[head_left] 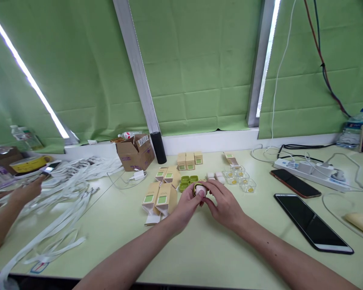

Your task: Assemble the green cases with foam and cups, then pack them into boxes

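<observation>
Both hands meet over the table around a small white rounded piece (201,190) with a dark and green edge; its exact kind is not clear. My left hand (186,207) grips it from the left with the thumb in front. From the other side, the fingers of my right hand (225,203) close on it too. Just behind them sit several green square cups (185,179) and several white rounded blocks (220,177). Clear plastic boxes (240,174) with yellow spots are to the right. Open kraft cartons (167,197) with green labels stand by my left hand.
Closed small cartons (190,161) and another open carton (230,158) are farther back. Two phones (313,221) and a power strip (311,173) lie right. White straps (69,209), a cardboard box (135,152) and a black cylinder (158,148) occupy the left. Another person's hand (28,191) holds a phone.
</observation>
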### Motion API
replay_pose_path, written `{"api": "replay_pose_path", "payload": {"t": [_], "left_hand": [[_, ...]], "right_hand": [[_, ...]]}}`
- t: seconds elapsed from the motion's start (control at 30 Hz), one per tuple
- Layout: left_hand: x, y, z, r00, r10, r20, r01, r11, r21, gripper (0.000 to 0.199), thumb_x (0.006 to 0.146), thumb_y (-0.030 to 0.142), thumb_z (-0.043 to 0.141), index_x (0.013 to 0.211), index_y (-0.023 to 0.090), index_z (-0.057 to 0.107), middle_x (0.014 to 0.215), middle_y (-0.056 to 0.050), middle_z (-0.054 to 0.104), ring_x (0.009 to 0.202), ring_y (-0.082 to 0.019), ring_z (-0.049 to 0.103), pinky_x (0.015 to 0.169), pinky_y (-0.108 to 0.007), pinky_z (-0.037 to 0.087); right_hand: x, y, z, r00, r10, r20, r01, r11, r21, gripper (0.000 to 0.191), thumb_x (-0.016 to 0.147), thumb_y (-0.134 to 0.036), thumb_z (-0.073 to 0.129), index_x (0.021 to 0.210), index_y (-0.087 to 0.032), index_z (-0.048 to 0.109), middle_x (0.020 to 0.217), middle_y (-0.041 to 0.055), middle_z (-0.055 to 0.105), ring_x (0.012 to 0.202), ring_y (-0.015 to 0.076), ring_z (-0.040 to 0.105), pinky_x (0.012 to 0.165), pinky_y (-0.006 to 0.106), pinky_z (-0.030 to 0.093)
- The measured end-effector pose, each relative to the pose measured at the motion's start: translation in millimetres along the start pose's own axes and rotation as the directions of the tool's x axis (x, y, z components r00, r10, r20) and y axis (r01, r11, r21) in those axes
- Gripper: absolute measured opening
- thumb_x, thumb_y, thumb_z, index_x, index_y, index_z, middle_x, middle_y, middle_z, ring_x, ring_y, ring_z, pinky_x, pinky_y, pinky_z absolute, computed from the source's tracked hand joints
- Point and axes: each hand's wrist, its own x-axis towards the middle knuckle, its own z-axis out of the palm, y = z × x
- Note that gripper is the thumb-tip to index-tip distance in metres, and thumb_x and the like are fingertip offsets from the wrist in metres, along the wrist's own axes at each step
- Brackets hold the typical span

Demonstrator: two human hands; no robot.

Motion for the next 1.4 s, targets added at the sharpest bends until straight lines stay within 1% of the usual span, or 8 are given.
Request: {"api": "replay_pose_path", "payload": {"t": [0.13,0.4,0.67,0.83,0.97,1.13,1.3,1.4], "left_hand": [[0,0,-1.1,1.000,0.000,-0.003,0.000,1.000,0.028,0.059,0.079,0.058,0.091,0.114,0.016,0.068,0.097,-0.003,0.060,0.078,-0.012,0.048,0.071,-0.026,0.039],[0,0,-1.3,1.000,0.014,0.016,-0.013,1.000,-0.015,0.057,0.081,0.056,0.090,0.117,0.017,0.068,0.102,-0.005,0.061,0.086,-0.014,0.052,0.075,-0.026,0.042],[2,-3,-2.2,0.999,0.031,0.019,-0.031,0.999,-0.011,0.057,0.082,0.056,0.089,0.117,0.017,0.067,0.101,-0.004,0.061,0.085,-0.014,0.052,0.074,-0.027,0.042],[4,-6,-3.1,0.999,0.046,0.014,-0.045,0.997,-0.067,0.057,0.081,0.057,0.090,0.115,0.016,0.068,0.100,-0.005,0.061,0.083,-0.014,0.052,0.075,-0.028,0.044],[7,-6,-3.3,0.998,0.064,0.027,-0.060,0.991,-0.120,0.057,0.082,0.062,0.087,0.109,0.015,0.069,0.096,-0.005,0.062,0.087,-0.016,0.055,0.080,-0.031,0.047],[5,-5,-2.1,0.996,0.062,0.056,-0.057,0.994,-0.092,0.060,0.082,0.067,0.084,0.108,0.014,0.070,0.098,-0.008,0.067,0.086,-0.018,0.060,0.086,-0.035,0.049],[3,-4,-5.8,0.995,0.024,0.099,-0.012,0.992,-0.122,0.057,0.094,0.069,0.069,0.112,0.014,0.072,0.110,-0.014,0.073,0.091,-0.021,0.065,0.090,-0.038,0.051],[3,-2,-10.8,0.993,0.020,0.120,-0.009,0.996,-0.094,0.058,0.097,0.070,0.065,0.118,0.017,0.074,0.122,-0.016,0.073,0.101,-0.024,0.066,0.087,-0.037,0.053]], "right_hand": [[0,1,0,1.000,-0.011,0.003,0.012,1.000,-0.017,0.050,0.104,-0.017,0.057,0.152,-0.024,0.052,0.131,0.0165,0.070,0.123,0.0324,0.070,0.102,0.051,0.066],[2,0,0,0.999,-0.039,-0.014,0.039,0.998,-0.045,0.049,0.104,-0.015,0.056,0.152,-0.023,0.051,0.129,0.0169,0.070,0.120,0.0322,0.071,0.098,0.050,0.068],[1,1,1,0.999,-0.047,-0.020,0.046,0.998,-0.051,0.049,0.105,-0.016,0.056,0.153,-0.023,0.050,0.131,0.0162,0.070,0.120,0.0316,0.072,0.096,0.049,0.068],[2,1,0,0.999,-0.040,-0.006,0.040,0.998,-0.052,0.050,0.105,-0.018,0.057,0.154,-0.024,0.050,0.133,0.0167,0.070,0.120,0.0326,0.071,0.095,0.049,0.068],[4,1,-3,1.000,-0.003,0.014,0.003,1.000,-0.030,0.051,0.102,-0.021,0.061,0.152,-0.024,0.052,0.130,0.0155,0.072,0.116,0.0327,0.071,0.094,0.050,0.066],[7,2,-5,0.998,0.060,-0.009,-0.060,0.998,0.035,0.040,0.101,-0.021,0.061,0.141,-0.027,0.060,0.122,0.0123,0.074,0.108,0.0308,0.071,0.089,0.048,0.065],[6,4,-7,0.986,0.164,0.013,-0.164,0.973,0.163,0.032,0.100,-0.025,0.064,0.132,-0.027,0.063,0.120,0.0117,0.071,0.100,0.0276,0.068,0.082,0.044,0.063],[5,7,-7,0.969,0.245,0.013,-0.240,0.935,0.263,0.028,0.099,-0.030,0.066,0.127,-0.025,0.066,0.121,0.0119,0.071,0.097,0.0259,0.067,0.079,0.041,0.062]]}}
